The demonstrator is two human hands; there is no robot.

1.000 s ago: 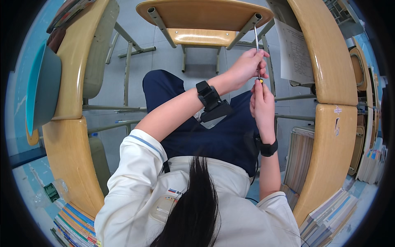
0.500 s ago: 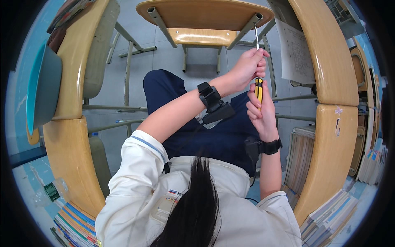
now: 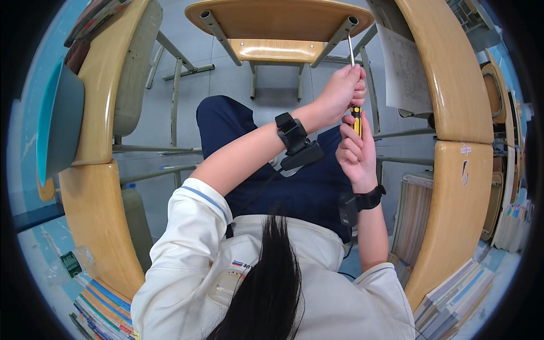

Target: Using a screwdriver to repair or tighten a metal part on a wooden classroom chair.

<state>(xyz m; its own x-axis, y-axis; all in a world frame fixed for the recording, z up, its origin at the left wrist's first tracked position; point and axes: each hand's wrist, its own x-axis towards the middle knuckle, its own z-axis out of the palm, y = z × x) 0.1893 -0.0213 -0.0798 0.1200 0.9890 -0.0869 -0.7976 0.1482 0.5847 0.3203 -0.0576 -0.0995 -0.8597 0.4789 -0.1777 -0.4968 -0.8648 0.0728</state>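
Observation:
My left hand [image 3: 343, 93] is closed round the metal shaft of a screwdriver [image 3: 357, 122] with a yellow and black handle. Just below it, my right hand [image 3: 357, 153] grips the handle, its palm turned upward. The shaft reaches up to the underside of a wooden chair seat [image 3: 272, 22], beside its right metal tube [image 3: 335, 42]; exactly where the tip rests is too small to make out. Both my wrists carry black strapped devices.
Wooden desks flank me at left [image 3: 93, 113] and right [image 3: 464, 85]. A teal basin [image 3: 59, 130] is at left, a printed paper [image 3: 405, 73] at right. Books and papers [image 3: 453, 292] are stacked low on both sides. Another chair [image 3: 277, 52] stands beyond, on the tiled floor.
Over the last second my right hand has rotated palm-up, exposing more of the screwdriver handle. Since half a second ago both hands have shifted slightly upward along with the tool.

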